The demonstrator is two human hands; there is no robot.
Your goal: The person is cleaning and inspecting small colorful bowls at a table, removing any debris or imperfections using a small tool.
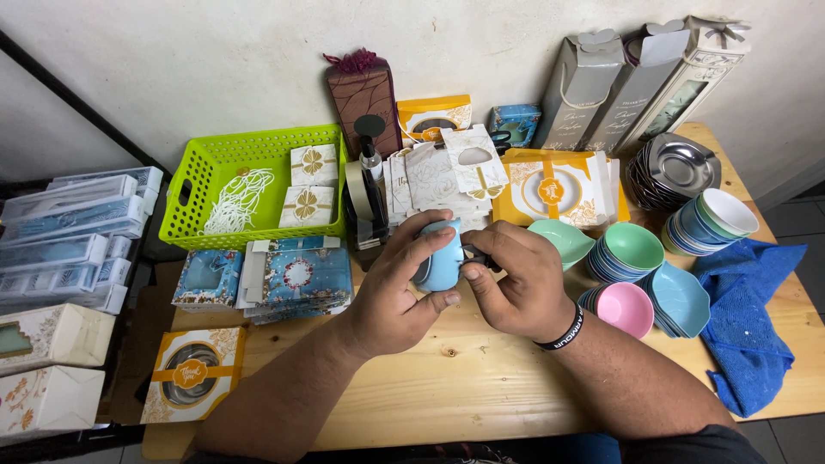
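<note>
A pale wooden tabletop (481, 387) carries everything here. Beyond the left hand (391, 296) sits a lime green basket (202, 167), with blue patterned boxes (296, 275) just to that hand's left and an orange windowed box (191, 375) nearer the table's front corner. To the right of the right hand (516, 283) stand stacks of pastel bowls (636, 258), a pink bowl (626, 308) and a blue cloth (743, 318). Past the right hand lies a flat orange-and-white box (559, 189).

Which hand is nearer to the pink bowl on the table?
The right hand. It is just left of the pink bowl, with its wrist close beside the bowl. The left hand is farther left, beyond the light blue object that both hands hold.
</note>
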